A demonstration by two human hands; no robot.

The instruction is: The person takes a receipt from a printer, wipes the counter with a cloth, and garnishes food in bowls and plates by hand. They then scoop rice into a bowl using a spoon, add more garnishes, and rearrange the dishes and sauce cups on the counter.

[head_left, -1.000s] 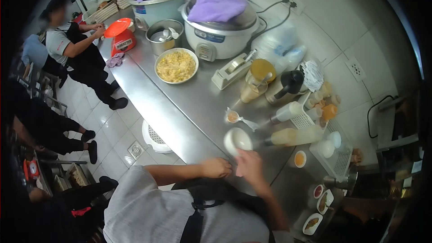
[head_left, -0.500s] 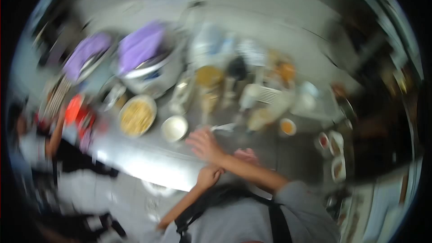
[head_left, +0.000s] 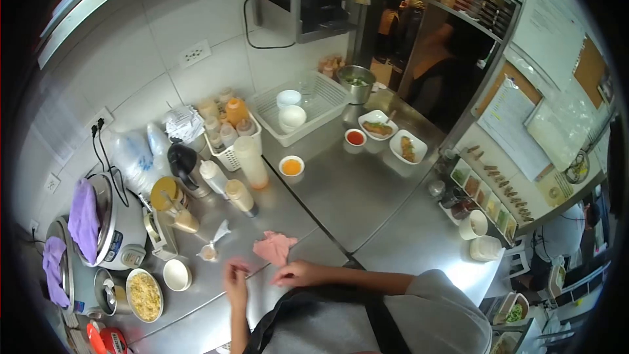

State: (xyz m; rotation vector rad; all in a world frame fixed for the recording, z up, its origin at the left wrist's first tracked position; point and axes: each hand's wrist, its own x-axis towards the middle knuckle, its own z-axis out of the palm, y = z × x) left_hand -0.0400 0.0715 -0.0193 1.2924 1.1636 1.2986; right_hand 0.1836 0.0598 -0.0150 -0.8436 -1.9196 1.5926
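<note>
My left hand (head_left: 236, 276) is raised above the front edge of the steel counter, its fingers smeared by motion. To its right, my right hand (head_left: 296, 274) points left with loosely bent fingers, and nothing shows in it. Just beyond my right hand lies a crumpled pink cloth (head_left: 275, 248), with no clear contact visible. A white spoon-like utensil (head_left: 221, 231) and a tiny cup (head_left: 209, 252) are beyond my left hand. Further left stand a white cup (head_left: 177, 275) and a bowl of yellow shredded food (head_left: 145, 295).
Squeeze bottles (head_left: 250, 162), a white basket (head_left: 229, 155) and rice cookers (head_left: 118, 223) line the wall. Orange sauce (head_left: 291, 166), red sauce (head_left: 355, 137) and two food dishes (head_left: 378, 125) sit further back. A shallow white bin (head_left: 301, 105) holds bowls. Condiment jars (head_left: 485, 248) stand right.
The view has swung right and sharpened, bringing the food dishes and notice boards into clearer sight. My right hand was stretched out over the counter; both hands are now side by side near its edge.
</note>
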